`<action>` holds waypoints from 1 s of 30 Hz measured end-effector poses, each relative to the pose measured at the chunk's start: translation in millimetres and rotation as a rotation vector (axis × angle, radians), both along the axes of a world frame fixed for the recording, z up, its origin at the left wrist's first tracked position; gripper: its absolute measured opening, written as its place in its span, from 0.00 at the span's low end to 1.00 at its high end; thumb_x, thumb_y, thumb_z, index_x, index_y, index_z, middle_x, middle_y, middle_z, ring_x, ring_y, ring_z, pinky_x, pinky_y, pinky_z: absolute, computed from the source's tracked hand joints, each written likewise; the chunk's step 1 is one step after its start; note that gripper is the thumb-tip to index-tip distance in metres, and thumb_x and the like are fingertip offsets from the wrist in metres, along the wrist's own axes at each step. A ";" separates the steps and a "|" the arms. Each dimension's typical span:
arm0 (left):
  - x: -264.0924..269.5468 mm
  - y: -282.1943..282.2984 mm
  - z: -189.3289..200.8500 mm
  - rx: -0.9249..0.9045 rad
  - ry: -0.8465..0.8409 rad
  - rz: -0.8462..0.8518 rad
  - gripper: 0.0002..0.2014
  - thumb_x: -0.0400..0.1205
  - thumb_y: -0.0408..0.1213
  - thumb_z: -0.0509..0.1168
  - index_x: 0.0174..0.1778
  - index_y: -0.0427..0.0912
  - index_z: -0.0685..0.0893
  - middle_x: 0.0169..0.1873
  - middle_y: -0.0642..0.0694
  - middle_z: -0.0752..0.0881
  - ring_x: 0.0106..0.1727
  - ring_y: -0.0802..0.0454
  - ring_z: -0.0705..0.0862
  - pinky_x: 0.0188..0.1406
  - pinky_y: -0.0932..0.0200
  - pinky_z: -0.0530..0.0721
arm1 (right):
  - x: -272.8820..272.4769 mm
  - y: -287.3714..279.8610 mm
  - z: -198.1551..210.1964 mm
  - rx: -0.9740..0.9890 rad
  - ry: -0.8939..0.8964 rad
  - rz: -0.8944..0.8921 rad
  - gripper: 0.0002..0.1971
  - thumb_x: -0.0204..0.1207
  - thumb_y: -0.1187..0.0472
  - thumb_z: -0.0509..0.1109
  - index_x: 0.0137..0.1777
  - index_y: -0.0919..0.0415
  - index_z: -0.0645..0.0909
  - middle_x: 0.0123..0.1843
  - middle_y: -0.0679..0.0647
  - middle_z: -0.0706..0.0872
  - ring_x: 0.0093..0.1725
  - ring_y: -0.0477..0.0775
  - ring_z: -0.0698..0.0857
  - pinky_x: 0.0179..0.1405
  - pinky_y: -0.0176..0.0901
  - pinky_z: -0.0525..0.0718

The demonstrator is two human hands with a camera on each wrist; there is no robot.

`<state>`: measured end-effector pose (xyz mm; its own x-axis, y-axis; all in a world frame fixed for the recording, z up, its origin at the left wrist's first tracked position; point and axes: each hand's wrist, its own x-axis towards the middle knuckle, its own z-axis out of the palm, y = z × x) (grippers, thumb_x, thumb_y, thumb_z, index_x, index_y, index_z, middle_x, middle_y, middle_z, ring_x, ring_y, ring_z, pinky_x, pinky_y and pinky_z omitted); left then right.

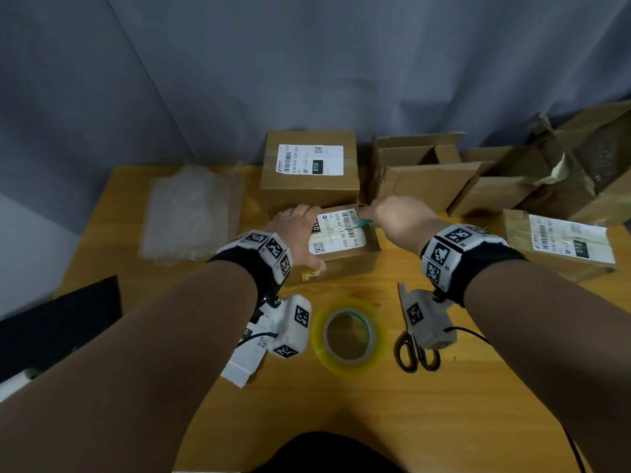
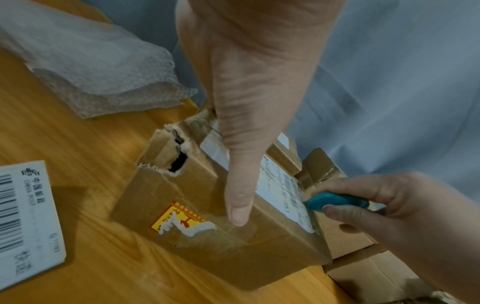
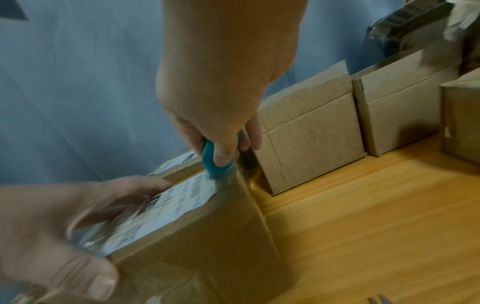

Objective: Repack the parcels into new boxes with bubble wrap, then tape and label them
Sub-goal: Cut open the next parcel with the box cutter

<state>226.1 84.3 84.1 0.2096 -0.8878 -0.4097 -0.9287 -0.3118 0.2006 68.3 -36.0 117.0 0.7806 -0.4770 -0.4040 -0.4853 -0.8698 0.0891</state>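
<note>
Right hand [image 1: 396, 216] pinching smooth teal cutter [image 2: 335, 202], apparently bladed; left hand [image 1: 297, 230] gripping torn cardboard parcel [image 2: 207, 226].

Small parcel [image 1: 341, 245] sits mid-tabletop [image 1: 444, 397], larger parcel [image 1: 309, 172] directly behind it. Bubble wrap [image 1: 191, 213] toward left edge. Open boxes [image 1: 423, 172] along back edge, rightward. Tape roll [image 1: 348, 334] and scissors [image 1: 415, 349] nearer front edge.

Around the tape roll [image 1: 349, 336] we count three labelled parcels [image 1: 343, 249] and one pair of scissors [image 1: 415, 349]. Beyond it we count two open boxes [image 1: 421, 175] and one bubble-wrap pile [image 1: 191, 213].
</note>
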 end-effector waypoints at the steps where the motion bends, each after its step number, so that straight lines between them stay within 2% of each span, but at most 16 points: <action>1: 0.0 0.2 0.2 0.003 -0.001 0.000 0.58 0.65 0.58 0.78 0.83 0.43 0.51 0.80 0.44 0.59 0.80 0.43 0.59 0.80 0.48 0.60 | -2.5 -1.3 1.3 -0.005 0.017 -0.012 0.22 0.81 0.67 0.60 0.75 0.56 0.71 0.64 0.60 0.80 0.60 0.61 0.81 0.49 0.46 0.78; 4: 0.0 0.3 1.2 0.008 -0.002 0.000 0.58 0.65 0.58 0.77 0.83 0.42 0.50 0.80 0.44 0.58 0.80 0.42 0.58 0.80 0.48 0.58 | -6.7 -1.1 5.2 -0.047 0.055 -0.021 0.21 0.80 0.68 0.61 0.73 0.58 0.73 0.63 0.59 0.80 0.59 0.61 0.82 0.51 0.47 0.81; 7: -1.1 0.7 2.9 0.013 -0.010 0.004 0.57 0.65 0.58 0.77 0.83 0.42 0.50 0.80 0.44 0.59 0.80 0.43 0.58 0.80 0.48 0.58 | -13.7 0.3 9.5 -0.124 0.111 -0.053 0.16 0.81 0.69 0.62 0.67 0.62 0.75 0.60 0.60 0.82 0.58 0.60 0.83 0.48 0.46 0.80; 9: -1.4 0.5 3.6 0.025 -0.033 0.008 0.58 0.65 0.59 0.77 0.83 0.44 0.50 0.80 0.44 0.59 0.80 0.43 0.59 0.80 0.46 0.60 | -24.6 -3.1 10.6 -0.141 0.144 -0.097 0.14 0.81 0.71 0.60 0.64 0.64 0.77 0.59 0.61 0.82 0.56 0.61 0.84 0.47 0.47 0.80; 11: -2.8 -1.6 4.5 0.056 -0.080 0.005 0.59 0.64 0.62 0.76 0.83 0.46 0.48 0.79 0.44 0.61 0.79 0.42 0.61 0.78 0.40 0.61 | -36.3 -7.4 8.5 -0.100 0.099 -0.188 0.13 0.82 0.70 0.59 0.63 0.64 0.77 0.57 0.60 0.82 0.54 0.60 0.83 0.44 0.47 0.80; 14: -9.4 -5.5 8.4 0.088 -0.147 -0.012 0.62 0.64 0.64 0.75 0.83 0.46 0.43 0.75 0.42 0.64 0.75 0.40 0.64 0.74 0.40 0.67 | -43.9 -1.1 3.0 0.073 -0.151 -0.407 0.14 0.85 0.61 0.60 0.68 0.62 0.76 0.57 0.59 0.82 0.55 0.58 0.83 0.48 0.46 0.81; 17: -19.0 -6.6 14.3 0.012 -0.162 -0.033 0.60 0.62 0.67 0.73 0.82 0.43 0.50 0.72 0.43 0.66 0.72 0.43 0.65 0.69 0.42 0.70 | -43.6 17.1 -2.5 0.253 -0.539 -0.567 0.16 0.85 0.57 0.59 0.70 0.60 0.73 0.58 0.58 0.83 0.56 0.56 0.83 0.49 0.44 0.79; 20: -27.1 -4.5 24.1 -0.082 -0.085 0.027 0.56 0.60 0.69 0.72 0.77 0.43 0.57 0.68 0.45 0.66 0.70 0.45 0.66 0.65 0.42 0.71 | -46.5 29.0 -0.1 0.253 -0.913 -0.651 0.16 0.86 0.55 0.57 0.69 0.61 0.70 0.54 0.59 0.84 0.50 0.58 0.84 0.47 0.50 0.83; 23: -29.9 0.7 35.2 -0.128 0.086 0.226 0.56 0.61 0.69 0.73 0.77 0.41 0.58 0.69 0.44 0.65 0.72 0.44 0.64 0.69 0.43 0.71 | -46.9 25.6 3.5 0.234 -1.207 -0.690 0.14 0.86 0.56 0.56 0.66 0.63 0.70 0.52 0.57 0.80 0.47 0.55 0.82 0.46 0.50 0.82; 25: -31.7 4.0 41.8 -0.172 0.234 0.417 0.57 0.62 0.70 0.72 0.78 0.39 0.58 0.71 0.43 0.64 0.74 0.43 0.63 0.72 0.45 0.68 | -40.9 26.8 5.9 0.312 -1.263 -0.656 0.12 0.86 0.57 0.57 0.64 0.63 0.70 0.50 0.55 0.80 0.47 0.58 0.83 0.46 0.58 0.86; 27: -33.0 5.2 47.2 -0.216 0.341 0.567 0.57 0.61 0.72 0.70 0.78 0.39 0.58 0.72 0.43 0.65 0.74 0.43 0.65 0.72 0.43 0.70 | -31.6 33.8 8.0 0.418 -1.221 -0.596 0.11 0.85 0.57 0.59 0.63 0.62 0.70 0.47 0.54 0.82 0.47 0.60 0.86 0.45 0.64 0.87; 29: -30.5 5.8 48.7 -0.244 0.433 0.643 0.56 0.61 0.74 0.68 0.76 0.40 0.60 0.69 0.45 0.69 0.69 0.47 0.72 0.67 0.43 0.76 | -23.2 39.4 9.9 0.431 -1.199 -0.530 0.11 0.85 0.58 0.60 0.62 0.62 0.72 0.45 0.50 0.83 0.46 0.56 0.85 0.47 0.60 0.86; 30: -28.2 7.2 49.3 -0.283 0.516 0.674 0.53 0.62 0.73 0.68 0.74 0.41 0.62 0.67 0.47 0.73 0.63 0.51 0.78 0.61 0.46 0.82 | -20.3 40.3 12.0 0.443 -1.202 -0.522 0.10 0.85 0.58 0.60 0.62 0.62 0.72 0.43 0.45 0.81 0.44 0.50 0.83 0.46 0.54 0.85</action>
<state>198.0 91.5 133.4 0.5735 -0.7246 -0.3822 -0.3384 -0.6344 0.6950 48.0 4.2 129.0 0.5263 -0.8287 0.1906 -0.3411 -0.4110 -0.8454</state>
